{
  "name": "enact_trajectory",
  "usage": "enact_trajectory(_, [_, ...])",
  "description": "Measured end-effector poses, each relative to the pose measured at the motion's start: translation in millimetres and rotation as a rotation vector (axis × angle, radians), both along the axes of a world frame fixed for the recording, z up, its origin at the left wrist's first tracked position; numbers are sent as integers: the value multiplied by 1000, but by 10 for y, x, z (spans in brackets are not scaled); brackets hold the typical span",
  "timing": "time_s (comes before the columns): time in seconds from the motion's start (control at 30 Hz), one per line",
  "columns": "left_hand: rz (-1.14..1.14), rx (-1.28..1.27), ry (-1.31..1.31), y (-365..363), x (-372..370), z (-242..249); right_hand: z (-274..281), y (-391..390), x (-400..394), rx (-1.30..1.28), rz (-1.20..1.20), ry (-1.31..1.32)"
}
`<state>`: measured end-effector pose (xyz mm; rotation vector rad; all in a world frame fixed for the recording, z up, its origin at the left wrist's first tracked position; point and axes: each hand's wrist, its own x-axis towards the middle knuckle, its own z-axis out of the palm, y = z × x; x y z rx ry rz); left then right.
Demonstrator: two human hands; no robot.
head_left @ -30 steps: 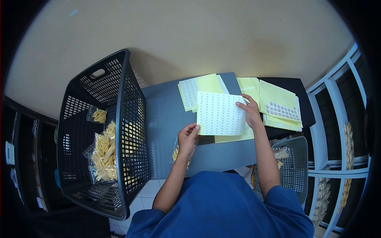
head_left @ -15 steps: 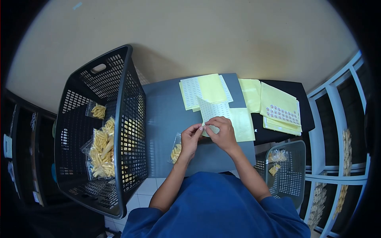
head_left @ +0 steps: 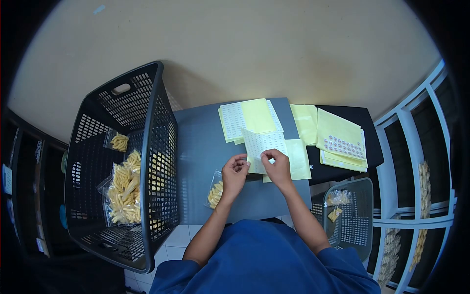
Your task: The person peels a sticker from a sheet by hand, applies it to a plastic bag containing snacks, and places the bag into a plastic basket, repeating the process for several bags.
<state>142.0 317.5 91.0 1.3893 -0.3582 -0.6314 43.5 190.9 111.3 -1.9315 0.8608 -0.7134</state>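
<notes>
A white label sheet (head_left: 259,146) with rows of small print stands partly raised over the grey table, between my hands. My left hand (head_left: 235,172) is at its lower left edge, thumb and fingertips near each other on the sheet's corner. My right hand (head_left: 277,165) is over the sheet's right part, thumb and forefinger pinched; what they hold is too small to make out. A clear bag of pale yellow sticks (head_left: 215,192) lies on the table left of my left wrist. Behind are stacked label sheets (head_left: 232,120) and a yellow sheet (head_left: 296,159).
A large black basket (head_left: 152,196) with several bags of yellow sticks (head_left: 125,188) stands at the left. On the black surface at the right lie yellow sheets with round stickers (head_left: 342,139). A smaller grey basket (head_left: 364,208) with small bags is at the lower right.
My hands have moved apart, the right one away from the left. The sheet's lower part, bent between my fingers before, now shows more. The whole view has shifted slightly.
</notes>
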Motion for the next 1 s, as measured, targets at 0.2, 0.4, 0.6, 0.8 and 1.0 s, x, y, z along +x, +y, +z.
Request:
enact_trajectory(0.2, [183, 440, -975, 134, -53, 315, -216, -144, -181, 134, 3, -150])
enact_trajectory(0.4, [-117, 158, -478, 81, -279, 546, 298, 146, -220, -410, 31, -200])
enact_trajectory(0.6, [-127, 62, -282, 61, -263, 513, 430, 173, -260, -689, 147, -147])
enact_trajectory(0.8, [-116, 80, -302, 141, -195, 424, 449, 205, -263, -297, 83, -169])
enact_trajectory(1.0, [-145, 127, -352, 200, -185, 521, 365, 78, -236, 98, 313, -192])
